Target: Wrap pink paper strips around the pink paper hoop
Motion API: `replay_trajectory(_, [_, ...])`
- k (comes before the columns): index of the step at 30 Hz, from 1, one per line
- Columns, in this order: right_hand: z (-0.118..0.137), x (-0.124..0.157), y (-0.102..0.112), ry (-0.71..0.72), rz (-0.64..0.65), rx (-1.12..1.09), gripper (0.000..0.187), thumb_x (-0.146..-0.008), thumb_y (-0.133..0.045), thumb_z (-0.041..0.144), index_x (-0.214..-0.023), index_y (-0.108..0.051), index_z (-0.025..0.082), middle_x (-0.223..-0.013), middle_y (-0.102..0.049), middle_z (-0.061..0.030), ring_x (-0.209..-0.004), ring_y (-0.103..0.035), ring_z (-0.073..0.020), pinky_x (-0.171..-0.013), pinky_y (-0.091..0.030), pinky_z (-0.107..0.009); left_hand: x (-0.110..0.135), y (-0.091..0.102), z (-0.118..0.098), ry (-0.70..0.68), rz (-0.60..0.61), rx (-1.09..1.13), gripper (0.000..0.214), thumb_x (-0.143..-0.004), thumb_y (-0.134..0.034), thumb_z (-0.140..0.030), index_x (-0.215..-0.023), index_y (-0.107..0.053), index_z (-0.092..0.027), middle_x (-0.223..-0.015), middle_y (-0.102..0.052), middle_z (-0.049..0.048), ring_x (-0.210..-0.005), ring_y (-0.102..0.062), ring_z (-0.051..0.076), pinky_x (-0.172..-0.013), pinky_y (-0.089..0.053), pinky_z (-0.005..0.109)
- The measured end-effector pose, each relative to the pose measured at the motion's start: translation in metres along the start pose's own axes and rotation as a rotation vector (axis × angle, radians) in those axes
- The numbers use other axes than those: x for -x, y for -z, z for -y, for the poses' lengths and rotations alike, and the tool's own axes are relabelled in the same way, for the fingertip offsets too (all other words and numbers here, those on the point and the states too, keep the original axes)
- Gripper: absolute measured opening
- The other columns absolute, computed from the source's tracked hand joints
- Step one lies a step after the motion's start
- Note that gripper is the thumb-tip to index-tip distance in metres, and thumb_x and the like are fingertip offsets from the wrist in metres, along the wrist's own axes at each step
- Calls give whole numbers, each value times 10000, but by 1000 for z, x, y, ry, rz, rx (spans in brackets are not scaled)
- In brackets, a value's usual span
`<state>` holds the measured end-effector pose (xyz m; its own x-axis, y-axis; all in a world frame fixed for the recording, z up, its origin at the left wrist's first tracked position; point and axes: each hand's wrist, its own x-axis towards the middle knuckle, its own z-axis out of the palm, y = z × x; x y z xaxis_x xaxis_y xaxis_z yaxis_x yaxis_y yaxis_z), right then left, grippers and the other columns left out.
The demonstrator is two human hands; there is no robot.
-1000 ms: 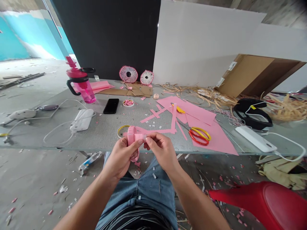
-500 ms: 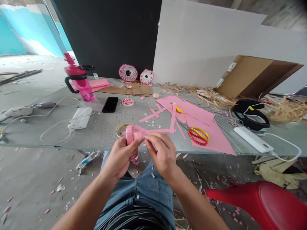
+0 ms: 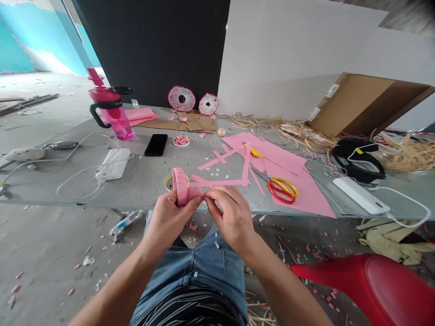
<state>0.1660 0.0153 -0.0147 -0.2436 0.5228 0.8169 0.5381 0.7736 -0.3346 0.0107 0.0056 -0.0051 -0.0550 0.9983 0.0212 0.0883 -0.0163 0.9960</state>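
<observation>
Pink ring was upright in the left hand, which was closed on its low part, by the near edge of the gray table. The right hand had its fingertips pinched on the end of a pink strip between the 2 hands. Scissors with 1 red and 1 yellow handle lay to the right.

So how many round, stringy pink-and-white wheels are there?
2. The bigger wheel stands at the back of the table, in front of the black board; the smaller wheel is just right of it. I see no others.
</observation>
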Motion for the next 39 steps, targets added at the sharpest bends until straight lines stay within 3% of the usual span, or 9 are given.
replay_trajectory(4, [-1, 0, 2, -2, 33, -8, 149, -1011, -511, 141, -932, -629, 185, -863, -713, -62, -816, -650, -186, -752, -539, -327, -1, 3, 6, -7, -12, -72, 318, -754, -732, -441, -868, -769, -147, -667, -628, -2, -587, -499, 101, -501, -417, 211])
replay_trajectory(12, [1, 0, 6, 126, 107, 206, 183, -999, -498, 93, -899, -633, 165, -846, -707, -87, -778, -635, -209, -739, -521, -368, 1, 6, 0, -57, -73, -301, 323, -745, -702, -448, -878, -786, -166, -661, -690, 5, -599, -570, 131, -556, -464, 252])
replay_trajectory(16, [1, -3, 8, 40, 104, 38, 157, -1003, -516, 128, -913, -637, 175, -865, -710, -75, -815, -652, -197, -754, -543, -346, 2, 7, -5, -55, -71, -327, 332, -727, -698, -453, -866, -788, -166, -657, -694, 13, -592, -577, 138, -541, -468, 255])
replay_trajectory(21, [-4, -4, 9, -110, 99, -187, 129, -963, -570, 105, -916, -648, 196, -840, -701, -31, -787, -665, -153, -726, -556, -285, 2, 7, -5, -66, -31, -275, 300, -729, -699, -436, -827, -779, -164, -623, -656, 3, -553, -537, 120, -496, -448, 230])
replay_trajectory(26, [-3, -3, 6, -122, 75, -194, 128, -943, -560, 109, -886, -637, 195, -828, -696, -35, -776, -656, -156, -724, -555, -293, 2, 7, -2, -20, -10, -217, 301, -725, -718, -418, -869, -777, -160, -636, -643, -2, -542, -528, 111, -483, -462, 219])
replay_trajectory(30, [-3, -5, 8, -212, 25, -224, 134, -918, -528, 124, -849, -606, 209, -794, -676, -19, -718, -637, -147, -680, -539, -282, 3, 6, -3, 19, 34, -119, 292, -728, -722, -404, -881, -770, -159, -651, -634, -5, -536, -506, 103, -468, -468, 214])
replay_trajectory(35, [-17, -3, 19, -274, -58, -97, 135, -926, -527, 140, -837, -600, 210, -761, -665, -15, -680, -611, -148, -667, -509, -283, 1, 3, -8, 100, 26, 11, 274, -647, -766, -401, -744, -717, -149, -535, -481, -55, -468, -381, 67, -396, -354, 181])
replay_trajectory(39, [-33, 6, 24, -230, 29, 6, 158, -927, -556, 152, -782, -574, 212, -730, -637, -14, -665, -594, -153, -633, -488, -279, -1, 4, -10, 106, 65, 28, 282, -614, -777, -399, -663, -648, -153, -521, -440, -66, -478, -334, 57, -408, -307, 174])
